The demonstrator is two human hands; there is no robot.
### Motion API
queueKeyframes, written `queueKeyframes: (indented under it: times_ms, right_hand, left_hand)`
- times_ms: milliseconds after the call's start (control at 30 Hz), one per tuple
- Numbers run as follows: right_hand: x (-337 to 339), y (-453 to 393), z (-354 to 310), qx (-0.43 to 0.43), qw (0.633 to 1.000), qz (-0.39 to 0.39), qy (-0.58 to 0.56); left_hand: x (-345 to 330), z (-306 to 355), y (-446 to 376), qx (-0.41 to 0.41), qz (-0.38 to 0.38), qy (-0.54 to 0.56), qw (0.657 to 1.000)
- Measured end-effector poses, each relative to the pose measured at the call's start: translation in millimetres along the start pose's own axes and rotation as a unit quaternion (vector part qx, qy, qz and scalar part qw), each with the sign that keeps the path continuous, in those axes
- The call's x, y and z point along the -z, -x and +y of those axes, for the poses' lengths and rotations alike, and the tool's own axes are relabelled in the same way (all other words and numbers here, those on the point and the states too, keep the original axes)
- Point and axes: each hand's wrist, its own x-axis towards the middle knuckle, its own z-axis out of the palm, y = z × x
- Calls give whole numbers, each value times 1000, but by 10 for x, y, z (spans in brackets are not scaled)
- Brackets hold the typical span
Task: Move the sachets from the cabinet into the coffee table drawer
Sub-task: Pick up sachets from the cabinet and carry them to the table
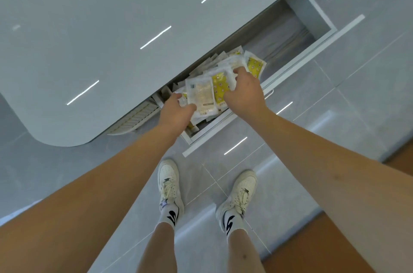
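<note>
1. The sachets [202, 93] are lying heaped in the open drawer [297, 48], toward its near-left end, under the desk [89, 26] edge.
2. The left hand [176, 114] is gripping the top sachet's lower-left corner.
3. The right hand [244, 92] is pressing curled fingers onto the pile, just right.

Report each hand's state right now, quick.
Left hand: closed on a white sachet over the open drawer.
Right hand: closed on the yellow sachets.
</note>
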Motion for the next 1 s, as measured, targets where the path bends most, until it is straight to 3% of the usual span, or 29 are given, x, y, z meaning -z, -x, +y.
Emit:
queueKeyframes:
  times_ms: [133,300,500,700,800,1000]
  right_hand:
    - [243,284,-23,22,998,12,56]
    - [905,855,-216,31,997,50,51]
    - [1898,1860,-610,29,997,52,49]
    - [2722,2876,-900,26,996,22,85]
    - [3003,3276,-1012,22,993,45,107]
    - [3095,4098,-1143,-50,977,196,59]
  left_hand:
    - [152,200,363,-113,10,-111,987]
    - [416,913,1046,-226,-14,-219,949]
    - [802,1717,2180,-289,-50,-369,882]
    - [1115,2198,3237,-347,-56,-417,838]
    - [1229,2372,3559,-400,-74,-460,789]
    - [1425,2637,3944,-505,-94,-509,691]
